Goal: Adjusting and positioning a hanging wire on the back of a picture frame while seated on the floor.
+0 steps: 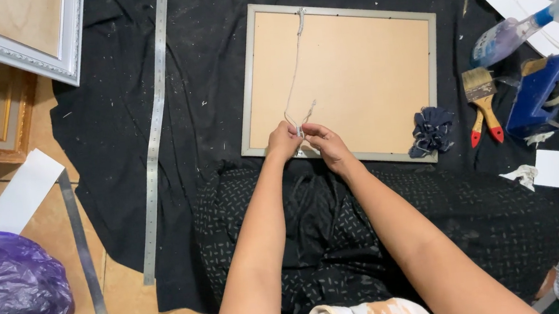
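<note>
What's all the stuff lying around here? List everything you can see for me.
picture frame: one, grey rim, tan backing up, centre of the black cloth
string: one, whitish, running down the backing to the hands
black cloth: one, speckled, spread over the tiled floor
long metal ruler: one, silver, left part of the cloth
rag: one, dark blue, at the frame's lower right corner
paintbrush: one, red handle ends, right of the frame
tape dispenser: one, blue, far right
spray bottle: one, clear with blue, upper right
plastic bag: one, purple, lower left
other frames: two, white and gold, upper left
left hand: pinching the string
right hand: pinching the string
</note>
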